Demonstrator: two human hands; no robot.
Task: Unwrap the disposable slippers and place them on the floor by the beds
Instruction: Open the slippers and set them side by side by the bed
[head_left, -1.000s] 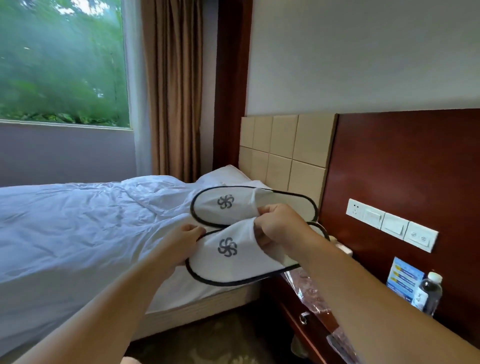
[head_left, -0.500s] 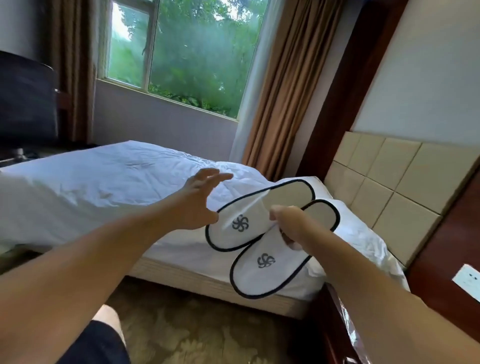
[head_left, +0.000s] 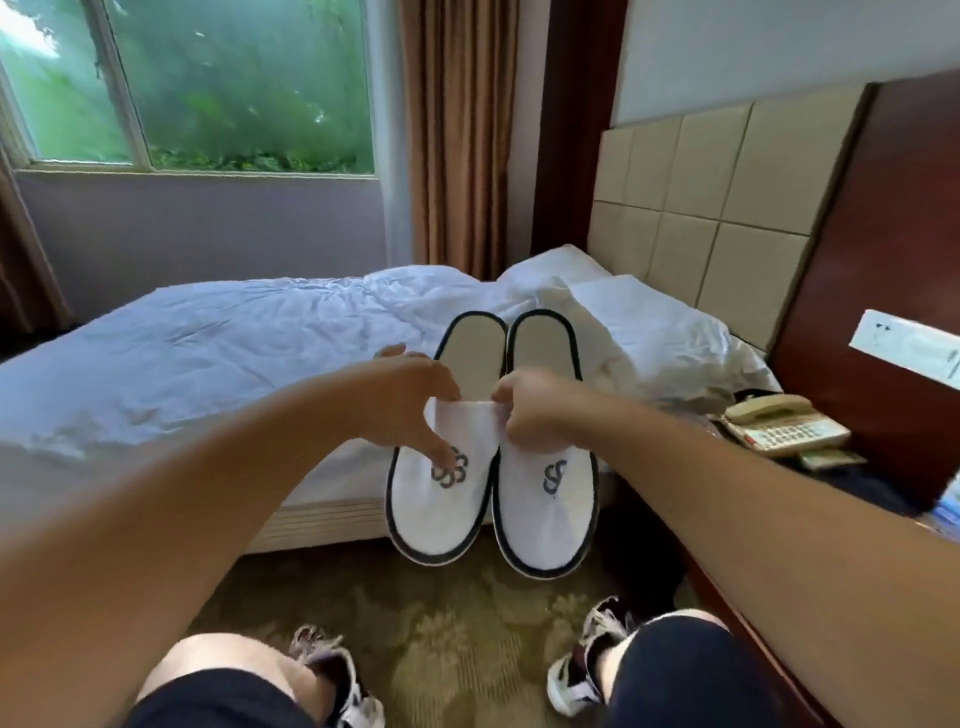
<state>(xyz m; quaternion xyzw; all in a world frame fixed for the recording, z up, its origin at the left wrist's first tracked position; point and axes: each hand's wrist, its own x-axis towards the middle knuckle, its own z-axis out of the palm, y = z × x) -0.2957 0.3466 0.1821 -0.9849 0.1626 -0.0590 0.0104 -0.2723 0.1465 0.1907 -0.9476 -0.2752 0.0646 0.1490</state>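
Mid-frame, the left hand (head_left: 410, 408), free a moment ago, is pinching one slipper (head_left: 441, 514) while the right hand (head_left: 530, 418) is gripping the other slipper (head_left: 548, 525); both, seemingly unwrapped, are hanging over the carpet (head_left: 457, 618), ready for lowering.

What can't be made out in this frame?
Head view only:
- Fingertips of the right hand: hidden, curled under the upper of the right slipper.
- Logo on the left slipper: partly covered by fingers of the left hand.
- Telephone keys: too small.
- Wall switch panel: blurred, cut by the right edge.
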